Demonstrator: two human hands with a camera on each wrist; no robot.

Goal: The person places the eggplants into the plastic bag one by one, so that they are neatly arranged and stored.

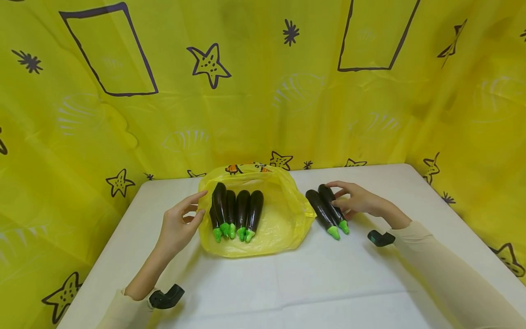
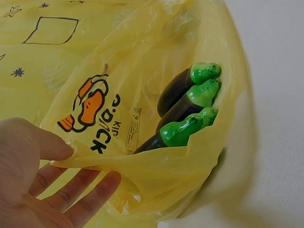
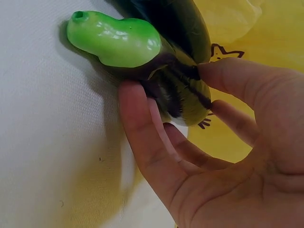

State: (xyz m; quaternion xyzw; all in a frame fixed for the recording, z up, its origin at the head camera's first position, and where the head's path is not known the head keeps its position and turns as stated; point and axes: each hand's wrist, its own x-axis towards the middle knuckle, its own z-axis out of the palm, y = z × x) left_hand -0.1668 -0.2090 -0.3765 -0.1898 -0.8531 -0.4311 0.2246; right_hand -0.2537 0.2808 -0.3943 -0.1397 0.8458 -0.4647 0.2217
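Observation:
A yellow plastic bag (image 1: 283,224) lies on the table with its mouth spread toward me. Inside its left part are several dark eggplants (image 1: 255,211) with bright green stem ends, side by side. My left hand (image 1: 176,226) pinches the bag's left rim between thumb and fingers; the left wrist view shows the thumb inside and the fingers outside the plastic (image 2: 166,164). Right of the bag lie two more eggplants, touching each other. My right hand (image 1: 358,200) holds the right-hand eggplant (image 3: 166,90) by its sides, thumb and fingers around it; the left-hand eggplant (image 1: 319,208) lies beside it.
A white cloth (image 1: 263,292) covers the table. Yellow curtains (image 1: 255,114) printed with stars and shells hang behind and at both sides, close to the table's edges. Each wrist wears a small black device (image 1: 166,297).

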